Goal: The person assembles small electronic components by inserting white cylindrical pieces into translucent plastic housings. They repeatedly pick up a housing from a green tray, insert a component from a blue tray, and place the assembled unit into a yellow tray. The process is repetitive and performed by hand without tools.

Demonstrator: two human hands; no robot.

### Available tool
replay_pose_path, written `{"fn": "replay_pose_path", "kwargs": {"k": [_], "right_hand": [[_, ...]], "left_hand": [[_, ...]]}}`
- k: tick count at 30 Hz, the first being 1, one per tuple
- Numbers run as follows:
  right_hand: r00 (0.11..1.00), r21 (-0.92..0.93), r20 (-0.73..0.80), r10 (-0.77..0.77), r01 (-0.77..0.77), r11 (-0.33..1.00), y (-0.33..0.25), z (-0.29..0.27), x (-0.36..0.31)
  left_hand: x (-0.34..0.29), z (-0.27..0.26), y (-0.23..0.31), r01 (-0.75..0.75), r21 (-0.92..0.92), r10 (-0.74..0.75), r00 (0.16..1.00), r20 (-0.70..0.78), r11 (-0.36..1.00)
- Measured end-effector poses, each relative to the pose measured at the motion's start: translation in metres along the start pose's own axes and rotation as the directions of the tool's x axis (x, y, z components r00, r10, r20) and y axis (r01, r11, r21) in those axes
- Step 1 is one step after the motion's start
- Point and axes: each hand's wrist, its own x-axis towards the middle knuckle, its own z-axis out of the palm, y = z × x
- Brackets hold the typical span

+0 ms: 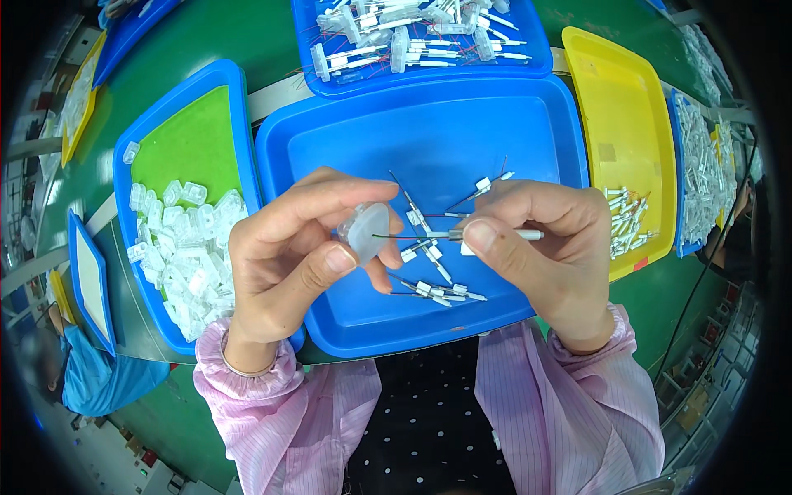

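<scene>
Okay, both hands up above the blue tray [346, 140]. Left hand [268, 264] comes in over the tray's left edge, palm turned inward, thumb in front and index finger arched over the top, the other fingers curled behind. Thumb and fingers are closed on a clear plastic cap [367, 234], over the tray's left half; its broad pale face is turned right. Right hand [565, 256] comes in over the right edge, knuckles up, fingers folded, thumb pointing left. Thumb and index are pinched together on a white stick part [530, 235], over the right half.

Stick's long axis runs left-right, roughly level with the tray's far edge: plain white end out right past the fingers, thin dark wire [404, 238] out left to the cap's face. Whether the wire goes in or just touches seems hard to call from here.

Below, more wired white parts [437, 290] lie at mixed angles, some toward the near edge. Clear caps [194, 239] are heaped in the green-lined tray [239, 124], beyond the blue tray's left edge.
</scene>
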Motion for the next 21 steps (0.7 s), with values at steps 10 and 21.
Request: {"fn": "replay_pose_path", "kwargs": {"k": [10, 21], "right_hand": [[0.999, -0.161, -0.034, 0.016, -0.022, 0.987, -0.007, 0.005, -0.004], [0.999, -0.338, 0.012, -0.042, 0.044, 0.94, -0.012, 0.005, -0.001]], "left_hand": [[-0.002, -0.001, 0.003, -0.033, 0.031, 0.033, 0.999, 0.003, 0.999], [-0.002, -0.003, 0.002, -0.052, 0.066, 0.051, 0.999, 0.01, 0.996]]}}
